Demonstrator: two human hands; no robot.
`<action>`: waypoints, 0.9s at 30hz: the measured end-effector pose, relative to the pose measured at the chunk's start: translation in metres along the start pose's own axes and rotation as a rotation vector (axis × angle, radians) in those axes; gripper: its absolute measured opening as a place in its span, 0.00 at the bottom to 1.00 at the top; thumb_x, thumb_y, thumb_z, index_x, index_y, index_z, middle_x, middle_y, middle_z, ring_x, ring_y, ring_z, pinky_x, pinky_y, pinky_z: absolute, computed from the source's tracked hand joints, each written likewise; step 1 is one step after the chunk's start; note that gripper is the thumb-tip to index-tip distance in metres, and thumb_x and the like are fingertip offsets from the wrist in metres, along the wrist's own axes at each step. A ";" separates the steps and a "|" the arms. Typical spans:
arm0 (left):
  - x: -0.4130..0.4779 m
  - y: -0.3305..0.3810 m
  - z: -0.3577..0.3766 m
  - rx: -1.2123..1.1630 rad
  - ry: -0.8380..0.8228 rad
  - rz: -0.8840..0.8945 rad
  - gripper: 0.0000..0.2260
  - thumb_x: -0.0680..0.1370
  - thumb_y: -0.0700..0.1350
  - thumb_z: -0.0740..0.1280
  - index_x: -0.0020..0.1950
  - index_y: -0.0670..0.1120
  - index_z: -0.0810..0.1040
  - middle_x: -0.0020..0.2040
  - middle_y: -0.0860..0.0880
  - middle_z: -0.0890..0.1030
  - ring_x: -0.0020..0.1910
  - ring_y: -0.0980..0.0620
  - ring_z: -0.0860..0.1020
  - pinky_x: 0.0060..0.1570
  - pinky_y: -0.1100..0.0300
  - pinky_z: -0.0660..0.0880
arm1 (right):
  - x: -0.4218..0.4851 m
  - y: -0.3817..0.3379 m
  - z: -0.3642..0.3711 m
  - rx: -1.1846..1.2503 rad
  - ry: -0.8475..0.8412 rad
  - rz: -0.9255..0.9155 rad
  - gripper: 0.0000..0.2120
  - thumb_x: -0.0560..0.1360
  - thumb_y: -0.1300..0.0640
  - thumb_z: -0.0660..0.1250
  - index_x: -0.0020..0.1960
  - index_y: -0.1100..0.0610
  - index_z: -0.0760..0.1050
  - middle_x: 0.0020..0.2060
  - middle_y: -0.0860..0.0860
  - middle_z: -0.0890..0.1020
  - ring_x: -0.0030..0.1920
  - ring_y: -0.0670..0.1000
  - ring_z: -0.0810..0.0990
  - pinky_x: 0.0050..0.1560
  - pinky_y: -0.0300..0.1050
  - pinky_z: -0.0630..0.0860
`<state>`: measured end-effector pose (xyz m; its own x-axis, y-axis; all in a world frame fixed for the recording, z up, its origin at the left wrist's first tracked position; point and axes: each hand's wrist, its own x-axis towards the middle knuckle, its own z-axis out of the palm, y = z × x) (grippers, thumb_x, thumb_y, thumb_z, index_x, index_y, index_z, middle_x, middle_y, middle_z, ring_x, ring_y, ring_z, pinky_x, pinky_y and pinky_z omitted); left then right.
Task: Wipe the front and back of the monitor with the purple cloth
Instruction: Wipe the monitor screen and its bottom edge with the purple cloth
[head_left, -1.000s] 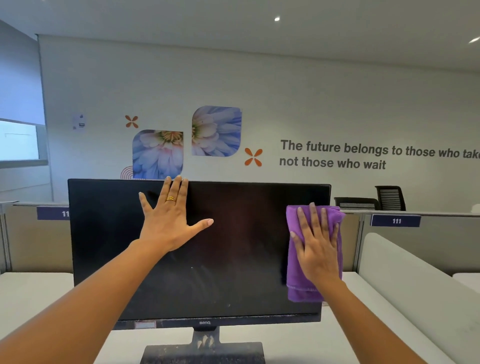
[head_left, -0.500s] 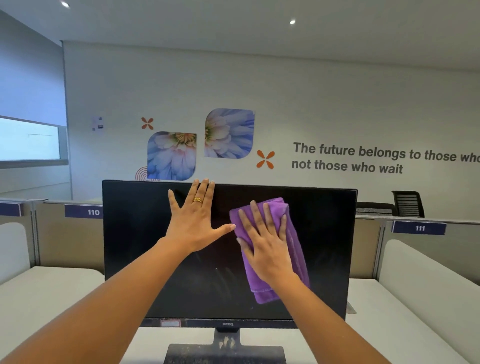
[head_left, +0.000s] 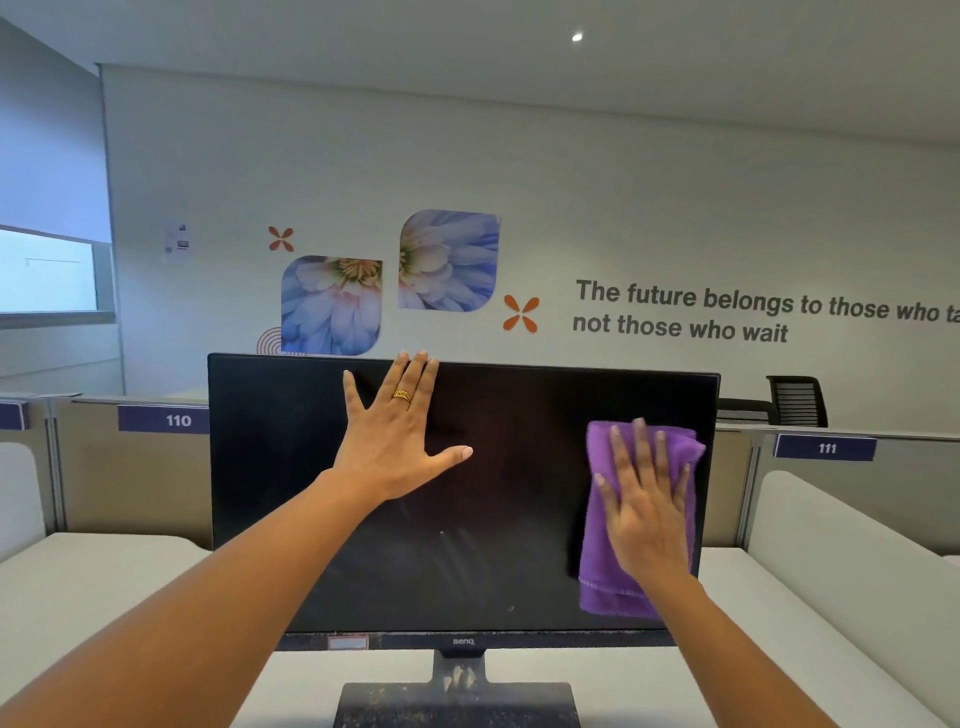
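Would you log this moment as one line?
right hand: presses purple cloth on monitor, right side | left hand: flat on monitor

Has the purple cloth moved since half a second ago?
Yes. The purple cloth, under the right hand, has slid right: it was beside the thumb of the left hand, and now lies near the right edge of the monitor.

I see soft, even light: ceiling spot (head_left: 577, 37) top centre, bright window (head_left: 47, 275) far left, faint sheen on the monitor (head_left: 509, 519), edges bowed.
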<state>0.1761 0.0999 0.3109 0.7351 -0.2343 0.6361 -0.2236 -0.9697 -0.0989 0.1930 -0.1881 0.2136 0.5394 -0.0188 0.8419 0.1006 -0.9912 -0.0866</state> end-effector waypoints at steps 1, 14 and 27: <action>0.000 -0.001 0.000 0.002 -0.001 0.002 0.45 0.63 0.75 0.37 0.70 0.50 0.28 0.71 0.54 0.30 0.69 0.56 0.29 0.67 0.37 0.34 | 0.003 0.003 0.000 0.049 0.017 0.076 0.28 0.79 0.41 0.40 0.76 0.48 0.41 0.76 0.52 0.47 0.75 0.55 0.43 0.73 0.52 0.36; -0.006 -0.033 -0.002 0.039 0.050 0.065 0.42 0.64 0.72 0.32 0.72 0.50 0.32 0.75 0.53 0.36 0.71 0.57 0.33 0.68 0.37 0.33 | 0.016 -0.063 0.005 0.264 0.112 0.457 0.27 0.77 0.45 0.45 0.74 0.50 0.44 0.75 0.54 0.48 0.75 0.58 0.44 0.70 0.60 0.41; -0.030 -0.137 -0.011 0.128 0.078 -0.048 0.49 0.63 0.74 0.26 0.77 0.48 0.46 0.77 0.50 0.50 0.76 0.52 0.49 0.70 0.40 0.39 | 0.017 -0.209 0.026 0.054 0.070 -0.192 0.27 0.79 0.47 0.46 0.76 0.50 0.43 0.76 0.52 0.48 0.75 0.58 0.47 0.69 0.64 0.45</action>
<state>0.1778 0.2408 0.3134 0.6897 -0.1864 0.6997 -0.1022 -0.9817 -0.1608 0.2030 0.0218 0.2326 0.4471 0.1590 0.8803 0.2418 -0.9689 0.0522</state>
